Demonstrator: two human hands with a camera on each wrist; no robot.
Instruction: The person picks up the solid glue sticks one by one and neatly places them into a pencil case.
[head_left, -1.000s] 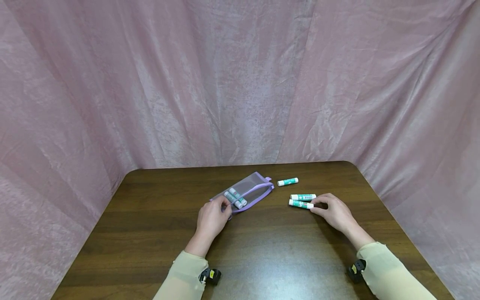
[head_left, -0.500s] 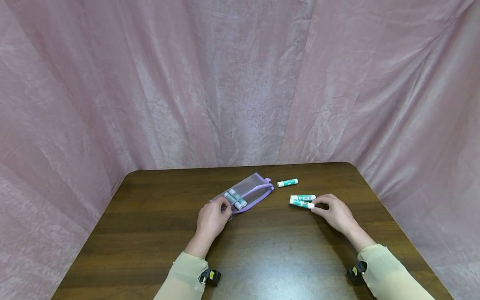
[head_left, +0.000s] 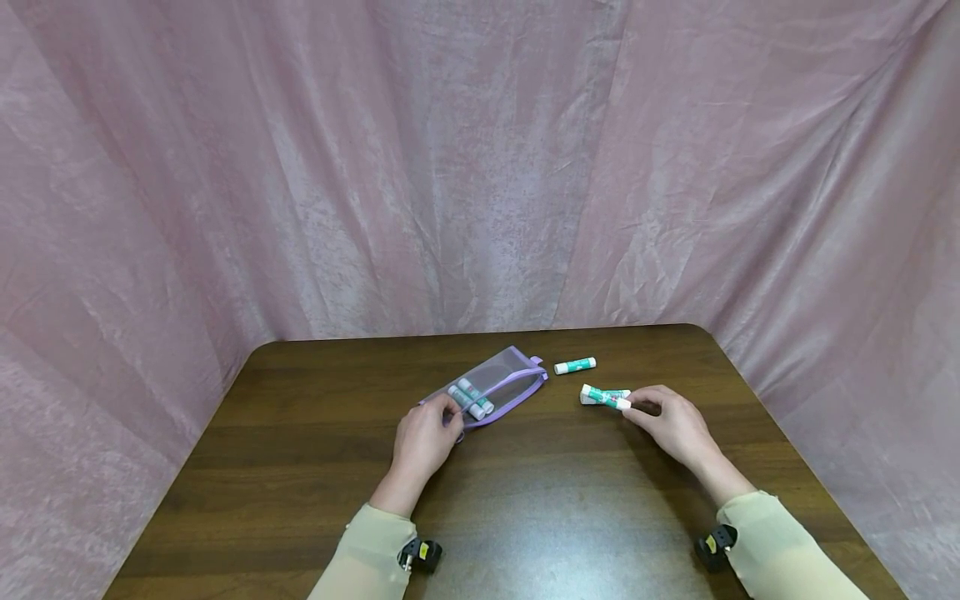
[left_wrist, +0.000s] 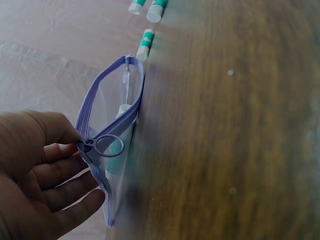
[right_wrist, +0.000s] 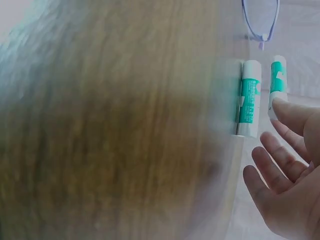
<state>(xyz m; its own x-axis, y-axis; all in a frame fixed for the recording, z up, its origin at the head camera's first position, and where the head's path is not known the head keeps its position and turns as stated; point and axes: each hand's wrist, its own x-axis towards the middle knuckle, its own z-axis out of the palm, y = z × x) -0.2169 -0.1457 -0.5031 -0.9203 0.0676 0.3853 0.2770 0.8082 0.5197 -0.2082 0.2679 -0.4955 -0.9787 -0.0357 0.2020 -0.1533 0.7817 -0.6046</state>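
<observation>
My left hand (head_left: pixel 423 433) pinches the near zipper corner of a purple-edged mesh pouch (head_left: pixel 498 367). Its mouth gapes, and a zipper ring (left_wrist: pixel 110 145) hangs by the thumb in the left wrist view. Two glue sticks (head_left: pixel 467 402) lie inside, seen through the mesh. Between thumb and fingertips, my right hand (head_left: pixel 670 425) holds the white end of a green-and-white glue stick (head_left: pixel 604 397), raised above the table. Another glue stick (right_wrist: pixel 250 100) lies below it, partly covered in the head view. Farther back, one more glue stick (head_left: pixel 575 366) rests beside the pouch's far end.
Everything lies on a brown wood-grain table (head_left: pixel 510 508) with rounded back corners. Pink curtains (head_left: pixel 480 167) hang behind the table and along its sides.
The glue stick in my right hand has risen from the table and tilted, now crossing over the one lying behind it. My left hand and the pouch have stayed in place.
</observation>
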